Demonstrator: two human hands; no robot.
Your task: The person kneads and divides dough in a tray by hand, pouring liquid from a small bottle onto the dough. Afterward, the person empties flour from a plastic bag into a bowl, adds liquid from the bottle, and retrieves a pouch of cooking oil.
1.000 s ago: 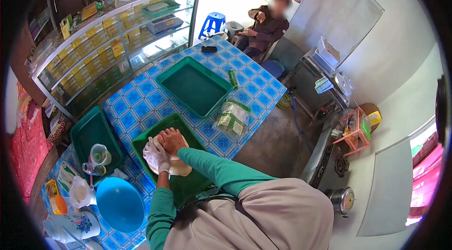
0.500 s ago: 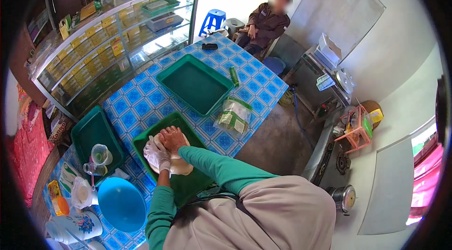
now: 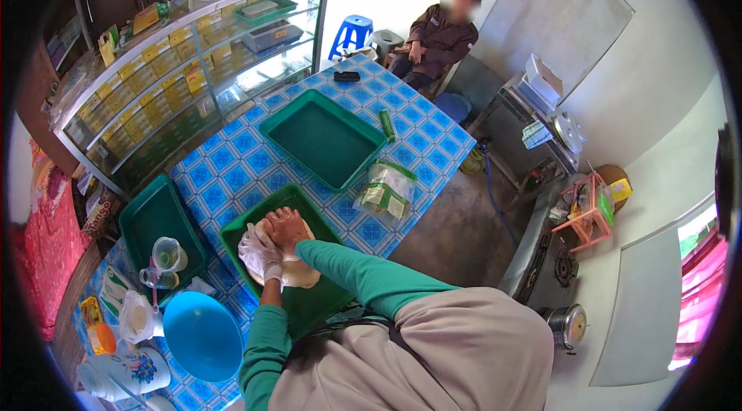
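A slab of pale dough [image 3: 301, 275] lies in a green tray [image 3: 331, 296] at the near side of the table. My left hand [image 3: 261, 252], in a clear plastic glove, presses on the dough's left part. Bare and with its fingers spread, my right hand [image 3: 286, 230] rests on the dough's upper part, beside the gloved hand. How far the gloved fingers are apart is hard to make out. Both hands hide much of the dough.
Beyond are another green tray [image 3: 323, 140] and a plastic packet [image 3: 386, 190]. At left stand a green tray [image 3: 139, 218] with cups, a blue bowl [image 3: 202, 337] and a flowered jug [image 3: 127, 372]. A person [image 3: 440, 36] sits past the table's far edge.
The seated person's raised hand has come down to the lap. My hands stay on the dough, with only a slight shift. The whole view has shifted a little.
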